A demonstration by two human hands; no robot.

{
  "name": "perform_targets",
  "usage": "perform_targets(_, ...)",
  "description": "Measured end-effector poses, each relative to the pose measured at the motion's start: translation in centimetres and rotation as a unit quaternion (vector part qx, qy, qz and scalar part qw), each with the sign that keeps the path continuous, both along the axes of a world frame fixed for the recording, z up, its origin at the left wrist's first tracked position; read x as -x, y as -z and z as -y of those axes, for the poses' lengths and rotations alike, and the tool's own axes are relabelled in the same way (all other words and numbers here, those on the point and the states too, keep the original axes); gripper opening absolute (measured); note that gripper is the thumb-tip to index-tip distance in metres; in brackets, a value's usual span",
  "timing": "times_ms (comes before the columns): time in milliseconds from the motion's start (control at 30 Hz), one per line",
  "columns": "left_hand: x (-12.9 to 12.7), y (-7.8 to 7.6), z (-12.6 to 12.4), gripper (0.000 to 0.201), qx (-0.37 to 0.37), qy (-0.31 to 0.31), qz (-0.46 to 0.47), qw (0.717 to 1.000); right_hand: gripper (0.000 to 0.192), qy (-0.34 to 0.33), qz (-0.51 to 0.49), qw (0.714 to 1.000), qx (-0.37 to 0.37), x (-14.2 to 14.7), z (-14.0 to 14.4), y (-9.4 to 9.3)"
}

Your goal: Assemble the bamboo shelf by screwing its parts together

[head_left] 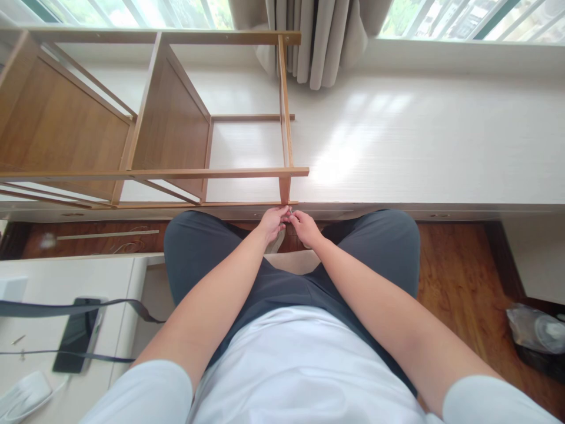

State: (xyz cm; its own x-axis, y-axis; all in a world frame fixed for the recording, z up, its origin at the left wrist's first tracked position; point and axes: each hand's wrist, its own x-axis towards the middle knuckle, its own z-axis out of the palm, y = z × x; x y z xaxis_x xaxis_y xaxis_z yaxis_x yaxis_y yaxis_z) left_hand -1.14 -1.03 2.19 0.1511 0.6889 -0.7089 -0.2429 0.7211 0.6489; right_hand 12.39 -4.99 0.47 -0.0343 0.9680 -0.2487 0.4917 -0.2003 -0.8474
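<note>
A brown wooden shelf rack [212, 174] lies on its side on the white ledge. My left hand [274, 222] is at the lower end of its near rail, fingers bent and pressed together by the crossbar [285, 187]. What those fingers grip is too small to make out. My right hand [306, 228] meets it from the right, thumb and fingers pinched around a small, thin metal piece [291, 209], perhaps a screw. The fingertips of both hands almost touch.
The white ledge [424, 141] runs below the windows, with a grey curtain [315, 41] between them. On a white desk [119, 277] at left lie a phone [78, 335], a white charger [29, 394] and small metal pieces. A plastic bag [536, 328] is at right.
</note>
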Motion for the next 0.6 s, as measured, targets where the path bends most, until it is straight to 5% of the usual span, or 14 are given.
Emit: perform_targets(600,0.42,0.92,-0.25,0.016,-0.02,0.008,0.007,1.0,0.031,0.014,-0.005,0.999,0.03,0.01,-0.12,-0.35)
